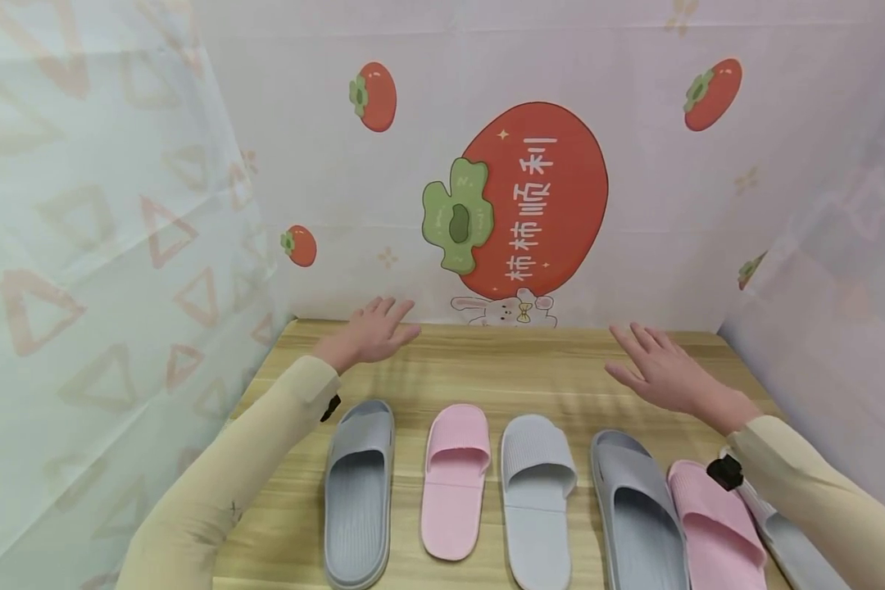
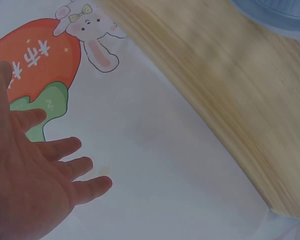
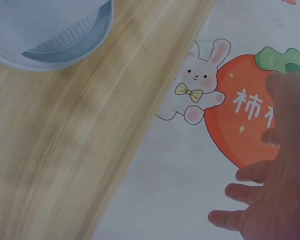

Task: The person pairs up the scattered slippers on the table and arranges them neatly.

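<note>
Both hands hover palm down over the back of the wooden table, fingers spread and holding nothing. The left hand (image 1: 374, 332) is above and behind a dark grey slipper (image 1: 356, 492); its fingers also show at the left of the left wrist view. My right hand (image 1: 664, 373) is behind another dark grey slipper (image 1: 645, 524), apart from it. Between these stand a pink slipper (image 1: 453, 483) and a light grey slipper (image 1: 537, 500). At the right lie a second pink slipper (image 1: 719, 524) and a second light grey one (image 1: 800, 549), partly hidden by the right forearm.
The wood-grain tabletop (image 1: 516, 360) ends at a white back sheet (image 1: 324, 147) printed with a large persimmon (image 1: 571, 205) and a rabbit. White sheets (image 1: 103, 246) also enclose the left and right sides.
</note>
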`<state>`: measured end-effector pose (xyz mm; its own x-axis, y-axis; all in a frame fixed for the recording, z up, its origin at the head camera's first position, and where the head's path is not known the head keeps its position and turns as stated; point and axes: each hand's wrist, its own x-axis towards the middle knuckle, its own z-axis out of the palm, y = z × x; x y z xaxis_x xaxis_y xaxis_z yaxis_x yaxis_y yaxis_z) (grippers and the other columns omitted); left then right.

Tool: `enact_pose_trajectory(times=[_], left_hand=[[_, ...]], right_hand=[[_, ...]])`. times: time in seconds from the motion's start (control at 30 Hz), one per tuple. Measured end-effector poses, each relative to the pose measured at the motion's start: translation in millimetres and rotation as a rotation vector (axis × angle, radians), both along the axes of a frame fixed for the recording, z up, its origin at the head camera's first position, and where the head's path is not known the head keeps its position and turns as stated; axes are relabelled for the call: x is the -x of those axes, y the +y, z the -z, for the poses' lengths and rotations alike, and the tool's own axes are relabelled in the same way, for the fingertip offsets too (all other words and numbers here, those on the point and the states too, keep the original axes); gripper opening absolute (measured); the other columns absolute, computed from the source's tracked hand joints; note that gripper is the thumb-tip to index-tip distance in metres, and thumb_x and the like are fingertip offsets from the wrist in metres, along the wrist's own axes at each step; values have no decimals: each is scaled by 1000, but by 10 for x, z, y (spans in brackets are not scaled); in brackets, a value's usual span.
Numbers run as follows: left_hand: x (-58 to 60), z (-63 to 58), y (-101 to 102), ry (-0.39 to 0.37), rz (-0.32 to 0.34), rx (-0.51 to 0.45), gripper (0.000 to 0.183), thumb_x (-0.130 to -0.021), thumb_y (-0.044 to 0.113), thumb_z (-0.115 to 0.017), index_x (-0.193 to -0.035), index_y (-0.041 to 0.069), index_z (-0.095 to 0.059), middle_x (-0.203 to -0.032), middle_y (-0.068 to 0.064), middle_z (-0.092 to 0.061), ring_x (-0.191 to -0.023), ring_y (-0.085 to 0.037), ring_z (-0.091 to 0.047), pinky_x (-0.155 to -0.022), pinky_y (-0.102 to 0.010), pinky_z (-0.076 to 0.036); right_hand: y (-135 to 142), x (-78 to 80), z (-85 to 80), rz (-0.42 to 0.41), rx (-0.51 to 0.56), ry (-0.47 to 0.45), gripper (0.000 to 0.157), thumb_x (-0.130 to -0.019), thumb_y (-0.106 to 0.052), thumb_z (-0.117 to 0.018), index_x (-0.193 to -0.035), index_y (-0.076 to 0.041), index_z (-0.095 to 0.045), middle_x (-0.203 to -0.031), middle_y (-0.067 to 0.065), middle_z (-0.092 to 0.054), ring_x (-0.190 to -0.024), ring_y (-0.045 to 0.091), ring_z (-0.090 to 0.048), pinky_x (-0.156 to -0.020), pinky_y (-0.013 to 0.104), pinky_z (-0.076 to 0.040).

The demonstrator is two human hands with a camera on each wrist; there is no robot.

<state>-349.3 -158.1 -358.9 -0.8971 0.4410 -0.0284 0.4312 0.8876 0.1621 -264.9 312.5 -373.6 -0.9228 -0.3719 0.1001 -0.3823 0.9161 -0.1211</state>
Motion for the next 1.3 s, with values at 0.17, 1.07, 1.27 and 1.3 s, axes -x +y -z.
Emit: enact_pose_trajectory(times=[0.17, 1.07, 1.27, 1.3], left_hand=[[-44, 41, 24, 4, 23, -11, 69, -102, 57, -30, -157, 17, -21, -159, -23, -25, -147, -45, -21, -114, -65, -22], [-284, 356, -8, -30, 68, -125, 71, -101, 59, -33, -156, 16, -24, -157, -18, -31, -145, -38, -30, -118, -53, -26], [-375, 407, -50, -31, 78, -125, 72, -101, 58, -35, -155, 10, -28, -156, -20, -32, -145, -38, -31, -118, -53, -27], [-394, 411, -54, -32, 84, -131, 71, -101, 56, -36, -154, 10, -28, -156, -20, -33, -144, -38, -31, -117, -53, -27]], right_hand=[[60, -39, 77, -7, -1, 12, 73, -101, -48, -46, -154, -3, -26, -153, 38, -24, -135, 59, -26, -103, 72, -29], [-19, -273, 350, -82, 49, -30, 74, -98, -50, -52, -155, -10, -27, -151, 35, -31, -130, 63, -34, -96, 71, -37], [-2, -237, 499, -119, 86, -27, 71, -99, -43, -54, -155, -9, -26, -150, 36, -32, -129, 62, -37, -99, 70, -35], [1, -237, 521, -121, 92, -28, 71, -99, -42, -54, -155, -10, -26, -150, 36, -31, -130, 61, -37, -100, 70, -35]])
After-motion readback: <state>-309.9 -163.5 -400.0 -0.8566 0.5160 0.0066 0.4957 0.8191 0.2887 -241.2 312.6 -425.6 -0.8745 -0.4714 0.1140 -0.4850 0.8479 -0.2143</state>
